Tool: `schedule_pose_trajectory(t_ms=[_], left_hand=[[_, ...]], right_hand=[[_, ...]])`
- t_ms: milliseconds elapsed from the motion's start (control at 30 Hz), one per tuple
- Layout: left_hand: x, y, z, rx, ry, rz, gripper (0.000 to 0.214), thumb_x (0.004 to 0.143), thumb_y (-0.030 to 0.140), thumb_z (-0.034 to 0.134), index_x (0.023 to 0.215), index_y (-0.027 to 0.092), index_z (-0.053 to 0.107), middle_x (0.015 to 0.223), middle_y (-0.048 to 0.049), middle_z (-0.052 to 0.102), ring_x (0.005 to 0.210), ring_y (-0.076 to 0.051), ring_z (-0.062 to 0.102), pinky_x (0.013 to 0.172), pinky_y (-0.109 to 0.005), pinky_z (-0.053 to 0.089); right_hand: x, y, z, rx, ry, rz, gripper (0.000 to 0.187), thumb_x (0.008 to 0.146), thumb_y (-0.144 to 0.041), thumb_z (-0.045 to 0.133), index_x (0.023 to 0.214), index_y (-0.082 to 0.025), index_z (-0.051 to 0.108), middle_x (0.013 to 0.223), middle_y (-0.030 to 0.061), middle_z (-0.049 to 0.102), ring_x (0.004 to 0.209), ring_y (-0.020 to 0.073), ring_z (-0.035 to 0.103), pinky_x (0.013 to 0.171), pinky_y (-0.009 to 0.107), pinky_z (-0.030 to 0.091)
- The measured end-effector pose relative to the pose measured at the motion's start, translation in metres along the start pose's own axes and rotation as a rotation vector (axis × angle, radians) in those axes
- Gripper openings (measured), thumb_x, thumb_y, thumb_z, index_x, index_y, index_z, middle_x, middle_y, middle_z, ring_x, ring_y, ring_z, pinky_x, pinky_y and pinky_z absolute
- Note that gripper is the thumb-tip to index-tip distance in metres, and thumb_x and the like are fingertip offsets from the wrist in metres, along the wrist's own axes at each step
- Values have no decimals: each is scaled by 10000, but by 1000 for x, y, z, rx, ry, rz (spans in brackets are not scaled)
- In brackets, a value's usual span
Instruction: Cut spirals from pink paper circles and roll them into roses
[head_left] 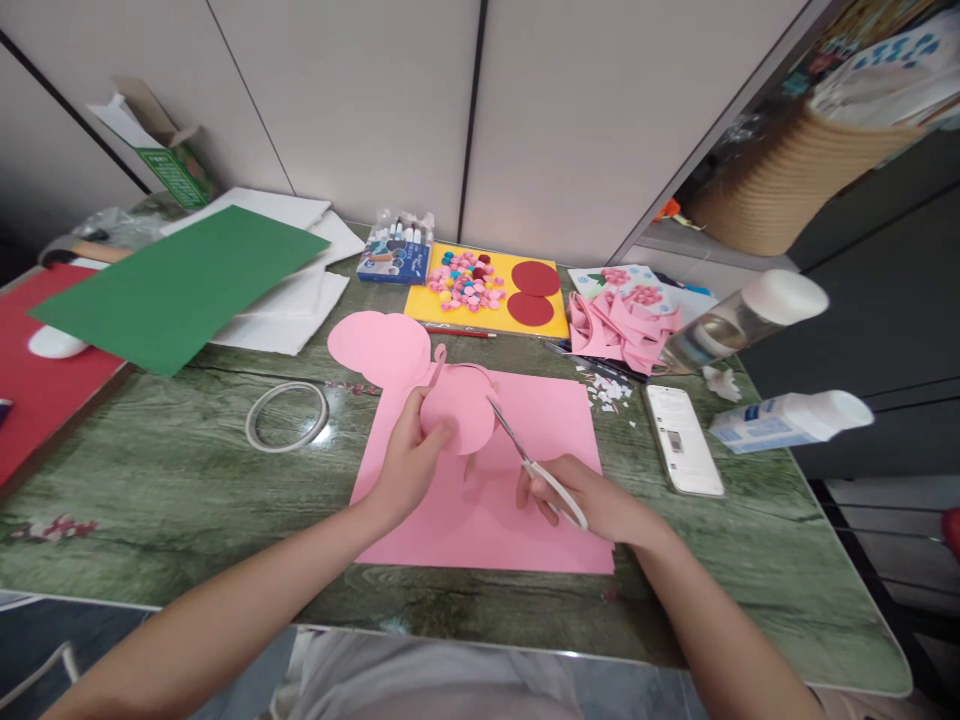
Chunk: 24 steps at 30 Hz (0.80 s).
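Two hands work above pink sheets (555, 545), and only one touches the paper being cut; the left hand (409, 455) pinches a pink paper disc (459, 412) by its left and lower-left edge, thumb over the upper face, the other fingers largely hidden; the right hand (589, 492) is wrapped round the handles of the white-handled scissors (534, 467); the disc sits raised over the far part of the sheets, to the right of the left hand and, seen from the right hand, leftward and farther from the body; being round, it offers no long axis, so the line that matters is the scissors', slanting from the right hand up and leftward until their tip meets the disc's right edge in this view; whether the metal actually touches paper there, and whether the blades are parted, I cannot tell; the left hand is therefore the nearer, in contact, while the right reaches the disc only by the scissors' length; a narrow curled strip (437, 372) stands by the disc's upper-left edge; more pink discs (381, 345) lie beyond, farther left, overlapping.
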<state>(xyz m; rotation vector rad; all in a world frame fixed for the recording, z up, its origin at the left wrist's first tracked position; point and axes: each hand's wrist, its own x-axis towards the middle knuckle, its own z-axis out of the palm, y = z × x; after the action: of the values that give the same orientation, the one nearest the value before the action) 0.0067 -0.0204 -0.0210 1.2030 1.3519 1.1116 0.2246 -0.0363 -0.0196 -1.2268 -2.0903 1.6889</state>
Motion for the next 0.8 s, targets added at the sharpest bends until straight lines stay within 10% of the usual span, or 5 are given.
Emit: schedule_pose_trajectory(t_ms=[800], left_hand=[[-1,4,3,-64,-108,-3,175,702,125,477,869,176,458,750,23,527,663,-110,491,601,-228,408]], right_hand=[[0,-2,-1,-2,-10,-1,302,899,-249,324,829,-126,591,588,-20,479,571,107,488,573,219,373]])
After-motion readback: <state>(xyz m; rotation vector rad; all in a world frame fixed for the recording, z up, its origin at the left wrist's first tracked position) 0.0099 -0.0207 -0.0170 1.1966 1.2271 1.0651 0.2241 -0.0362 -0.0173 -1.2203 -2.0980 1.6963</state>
